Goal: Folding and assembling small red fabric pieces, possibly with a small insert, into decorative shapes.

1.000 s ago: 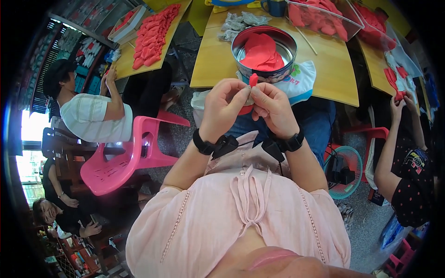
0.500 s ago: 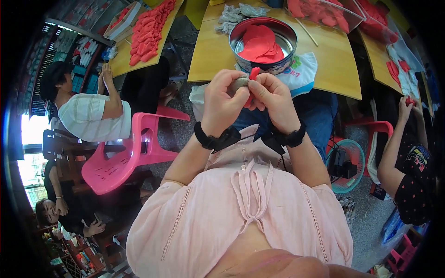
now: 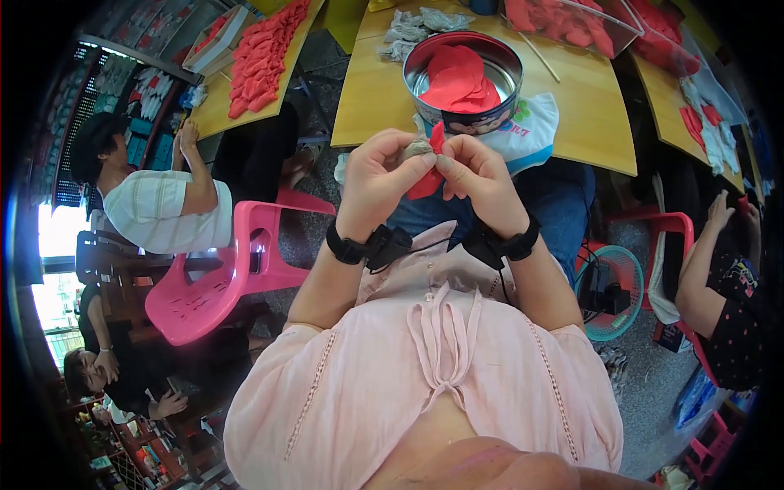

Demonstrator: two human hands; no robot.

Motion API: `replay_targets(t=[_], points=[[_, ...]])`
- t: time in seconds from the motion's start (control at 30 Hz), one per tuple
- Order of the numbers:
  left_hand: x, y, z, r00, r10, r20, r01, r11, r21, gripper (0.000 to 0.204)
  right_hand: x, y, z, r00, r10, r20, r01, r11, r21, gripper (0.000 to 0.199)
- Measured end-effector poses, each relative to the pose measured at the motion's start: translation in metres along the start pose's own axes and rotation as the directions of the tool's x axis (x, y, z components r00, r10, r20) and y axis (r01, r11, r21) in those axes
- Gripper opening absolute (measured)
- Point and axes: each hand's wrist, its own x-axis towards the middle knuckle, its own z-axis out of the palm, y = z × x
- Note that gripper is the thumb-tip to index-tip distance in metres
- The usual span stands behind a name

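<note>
My left hand point(image 3: 374, 181) is closed, pinching a small greyish lump point(image 3: 416, 149) between thumb and fingers. A red, soft, sheet-like piece point(image 3: 426, 187) hangs beneath the fingertips, and its narrow upper end rises between my two hands. My right hand point(image 3: 483, 178) pinches this red piece from the other side; the fingertips of both hands nearly meet. Just beyond my hands stands a round tin point(image 3: 478, 124) with a stack of flat red rounds point(image 3: 459, 77) in it. A white, printed plastic bag point(image 3: 535, 131) lies partly under the tin.
Crumpled greyish plastic bags point(image 3: 408, 37) and a thin wooden stick point(image 3: 541, 59) lie on the yellow table point(image 3: 367, 102). A clear box point(image 3: 572, 24) of red pieces stands at the back. Left are a pink chair point(image 3: 204, 298) and people; another person point(image 3: 719, 302) sits at right.
Both hands have shifted slightly left and toward me. More of the red piece now shows below the fingers, and its upper end is straighter. The person at right has lowered their hands.
</note>
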Motion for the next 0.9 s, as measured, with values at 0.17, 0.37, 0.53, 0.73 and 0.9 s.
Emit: replay_targets(t=[0.17, 0.37, 0.53, 0.73, 0.9], points=[[0.001, 0.002, -0.007, 0.996, -0.083, 0.028, 0.082, 0.996, 0.036, 0.02, -0.001, 0.005, 0.004, 0.997, 0.008, 0.08, -0.011, 0.999, 0.036, 0.017], [-0.001, -0.003, 0.006, 0.961, 0.274, -0.046, -0.246, 0.915, 0.321, 0.018, -0.001, 0.005, 0.003, 0.998, -0.021, 0.062, 0.02, 1.0, 0.015, 0.017], [-0.003, 0.007, -0.005, 0.995, -0.092, 0.044, 0.102, 0.919, -0.38, 0.021, -0.001, -0.001, 0.001, 1.0, -0.029, 0.0, 0.029, 0.998, 0.058, 0.017], [-0.003, 0.004, -0.017, 0.94, -0.219, 0.264, 0.312, 0.865, -0.394, 0.022, -0.004, -0.005, 0.003, 0.999, -0.051, 0.014, 0.05, 0.999, 0.021, 0.014], [-0.002, 0.007, -0.011, 0.959, -0.208, 0.194, 0.242, 0.954, -0.175, 0.015, -0.006, -0.004, 0.001, 0.992, -0.112, 0.064, 0.114, 0.993, -0.041, 0.012]])
